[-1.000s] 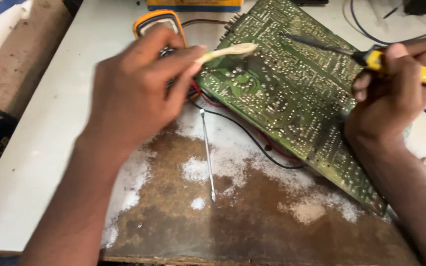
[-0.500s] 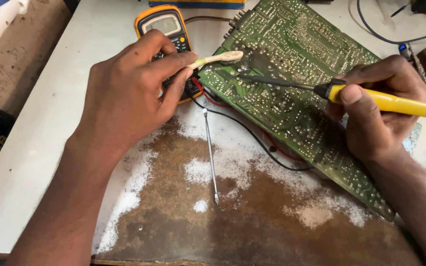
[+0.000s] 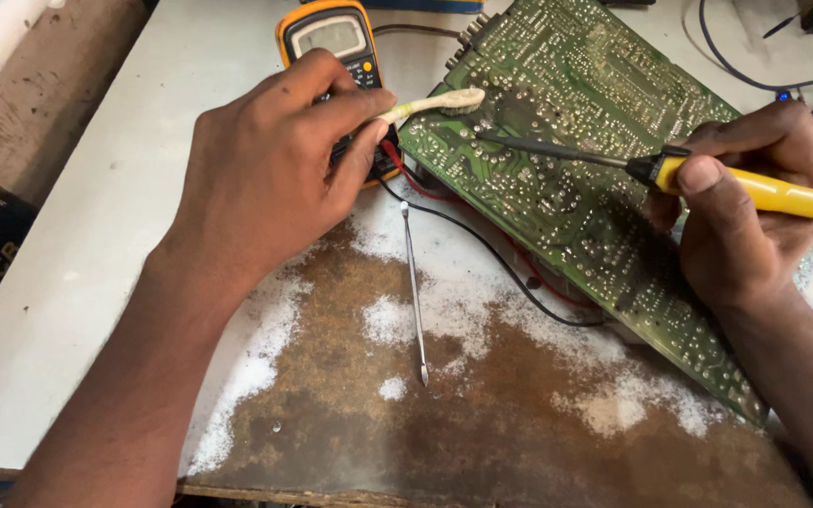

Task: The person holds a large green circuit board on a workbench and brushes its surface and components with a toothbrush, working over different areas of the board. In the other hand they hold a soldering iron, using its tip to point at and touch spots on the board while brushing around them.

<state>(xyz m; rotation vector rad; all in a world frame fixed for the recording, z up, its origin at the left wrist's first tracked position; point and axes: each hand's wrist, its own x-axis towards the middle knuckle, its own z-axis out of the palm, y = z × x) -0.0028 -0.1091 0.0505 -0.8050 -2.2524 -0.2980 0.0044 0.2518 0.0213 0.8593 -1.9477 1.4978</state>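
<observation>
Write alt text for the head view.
The right hand holds a yellow-handled soldering iron to a green circuit board, while the left hand holds a worn toothbrush at its edge, over a multimeter.
</observation>
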